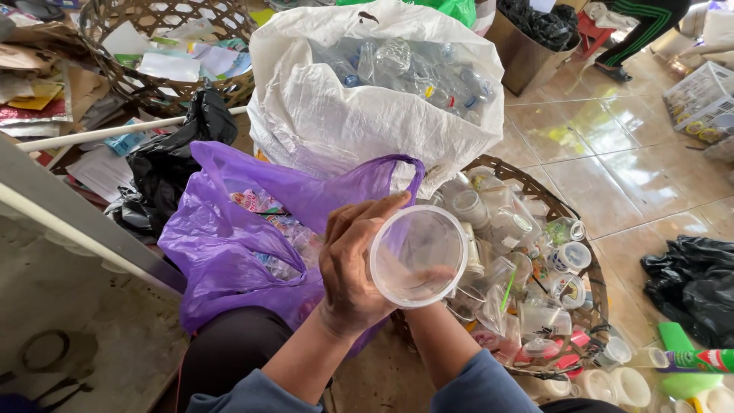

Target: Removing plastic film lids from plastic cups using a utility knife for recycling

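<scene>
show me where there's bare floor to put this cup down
Bare tiled floor lies between the white sack, the cup basket and the black bag. The basket is packed full; the purple bag crowds the left.

Your left hand (353, 268) is raised in the middle of the view with its back toward you, wrist bent a little, fingers curled and the thumb stretched up and to the right in a firm grip. Your right hand (428, 277) is mostly hidden, seen only as a blur through clear plastic, so you cannot tell how its fingers lie. Both forearms rise from the bottom edge, bare below blue-grey sleeves pushed back near the elbows, and they converge toward each other.
</scene>
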